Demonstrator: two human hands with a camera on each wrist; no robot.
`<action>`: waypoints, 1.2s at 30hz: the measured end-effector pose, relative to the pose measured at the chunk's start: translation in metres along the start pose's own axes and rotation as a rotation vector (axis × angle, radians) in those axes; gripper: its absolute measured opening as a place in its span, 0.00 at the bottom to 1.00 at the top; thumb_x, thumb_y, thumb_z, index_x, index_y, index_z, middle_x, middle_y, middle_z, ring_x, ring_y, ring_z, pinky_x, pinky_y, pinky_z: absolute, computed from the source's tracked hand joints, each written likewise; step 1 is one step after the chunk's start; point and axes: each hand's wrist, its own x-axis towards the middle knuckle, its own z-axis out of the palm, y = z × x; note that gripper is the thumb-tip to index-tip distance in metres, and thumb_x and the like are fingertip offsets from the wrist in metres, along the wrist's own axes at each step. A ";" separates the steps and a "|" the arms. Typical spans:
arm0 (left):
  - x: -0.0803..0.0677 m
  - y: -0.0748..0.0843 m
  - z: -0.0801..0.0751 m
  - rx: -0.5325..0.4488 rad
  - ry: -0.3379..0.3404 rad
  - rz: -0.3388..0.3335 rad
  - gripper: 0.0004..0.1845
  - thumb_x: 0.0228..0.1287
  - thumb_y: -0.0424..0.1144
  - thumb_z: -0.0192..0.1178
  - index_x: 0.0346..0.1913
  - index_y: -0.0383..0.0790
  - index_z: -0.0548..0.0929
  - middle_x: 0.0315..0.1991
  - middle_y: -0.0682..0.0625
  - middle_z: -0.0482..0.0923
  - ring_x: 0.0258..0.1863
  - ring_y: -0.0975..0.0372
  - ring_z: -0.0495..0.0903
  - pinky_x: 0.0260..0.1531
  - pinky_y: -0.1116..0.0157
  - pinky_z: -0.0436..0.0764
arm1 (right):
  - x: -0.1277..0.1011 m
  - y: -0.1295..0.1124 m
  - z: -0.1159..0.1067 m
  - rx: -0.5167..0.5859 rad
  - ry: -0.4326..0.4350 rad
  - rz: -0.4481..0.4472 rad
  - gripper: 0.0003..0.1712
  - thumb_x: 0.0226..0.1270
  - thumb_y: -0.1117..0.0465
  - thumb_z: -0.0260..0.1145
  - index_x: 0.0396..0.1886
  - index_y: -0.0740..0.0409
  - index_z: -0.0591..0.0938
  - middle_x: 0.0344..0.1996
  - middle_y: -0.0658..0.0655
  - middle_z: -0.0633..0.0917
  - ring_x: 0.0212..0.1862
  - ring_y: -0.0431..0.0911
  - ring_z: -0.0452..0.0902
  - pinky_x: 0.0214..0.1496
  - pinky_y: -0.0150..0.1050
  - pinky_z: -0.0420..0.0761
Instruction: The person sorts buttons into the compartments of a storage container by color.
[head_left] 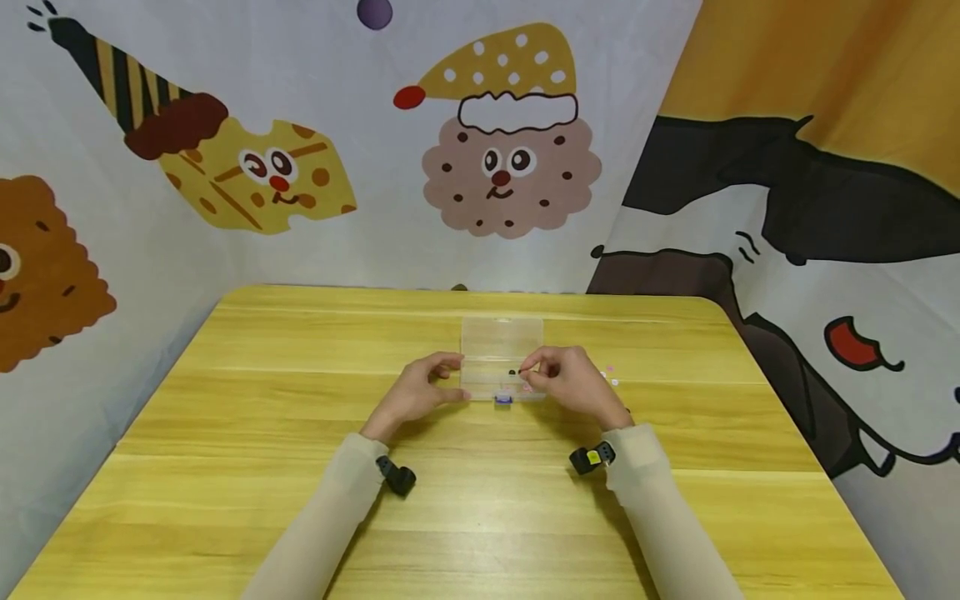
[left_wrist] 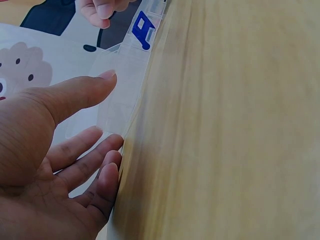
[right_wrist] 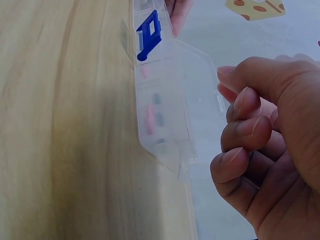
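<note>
A clear plastic compartment box (head_left: 487, 382) lies on the table with its lid (head_left: 502, 337) raised at the back and a blue latch (head_left: 503, 400) in front. My left hand (head_left: 416, 390) holds the box's left end, thumb at the front corner and fingers towards the back. Above the right half, my right hand (head_left: 567, 379) pinches a tiny black piece between thumb and forefinger; the fingertips mostly hide it. Another small black piece (head_left: 512, 372) shows just left of those fingertips. Through the box wall in the right wrist view, blurred pink pieces (right_wrist: 150, 120) and dark ones (right_wrist: 159, 119) appear.
Small white pieces (head_left: 615, 382) and a pink one (head_left: 610, 367) lie on the wooden table (head_left: 480, 517) right of the box, beyond my right hand. A printed cloth (head_left: 315, 267) with cartoon figures hangs behind the table's far edge.
</note>
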 end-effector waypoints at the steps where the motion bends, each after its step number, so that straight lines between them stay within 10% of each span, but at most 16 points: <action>1: 0.000 0.000 0.000 0.000 -0.001 0.002 0.35 0.60 0.43 0.76 0.71 0.48 0.76 0.66 0.49 0.78 0.64 0.52 0.75 0.67 0.50 0.75 | 0.000 0.000 -0.001 0.003 0.000 0.001 0.03 0.72 0.58 0.69 0.40 0.49 0.88 0.23 0.52 0.82 0.20 0.41 0.67 0.20 0.31 0.65; 36: 0.001 0.004 -0.001 0.019 0.000 -0.010 0.35 0.60 0.41 0.76 0.71 0.46 0.76 0.65 0.49 0.79 0.62 0.53 0.76 0.66 0.51 0.75 | -0.014 0.038 -0.056 -0.133 0.161 0.084 0.17 0.71 0.53 0.71 0.52 0.58 0.86 0.26 0.57 0.84 0.22 0.44 0.74 0.24 0.36 0.74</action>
